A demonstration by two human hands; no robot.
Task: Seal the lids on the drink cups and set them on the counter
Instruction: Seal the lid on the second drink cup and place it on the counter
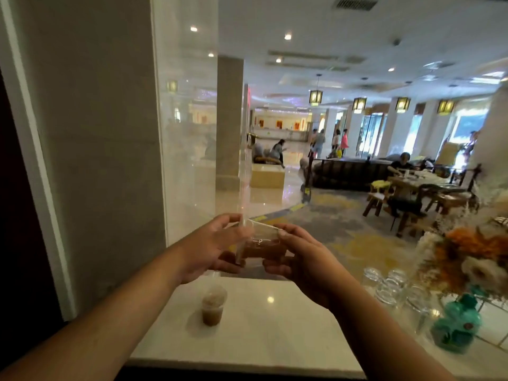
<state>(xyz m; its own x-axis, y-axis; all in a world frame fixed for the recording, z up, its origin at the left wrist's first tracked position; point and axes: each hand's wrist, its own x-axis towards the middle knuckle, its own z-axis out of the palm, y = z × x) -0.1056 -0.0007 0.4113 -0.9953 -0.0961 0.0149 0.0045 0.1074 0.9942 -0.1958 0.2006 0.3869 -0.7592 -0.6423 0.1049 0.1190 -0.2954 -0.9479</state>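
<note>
I hold a clear plastic cup (262, 247) of brown drink above the far edge of the white counter (275, 325). My left hand (211, 248) grips its left side and my right hand (299, 254) its right side, fingers over the clear lid (264, 225) on its rim. A second cup (213, 305) of brown drink with a domed lid stands upright on the counter, below my left hand.
Several upturned clear glasses (390, 287) stand at the counter's right. A flower arrangement (467, 251) in a teal vase (456, 325) fills the right edge. A glass panel (189, 119) and wall rise at left. People sit and walk in the lobby beyond.
</note>
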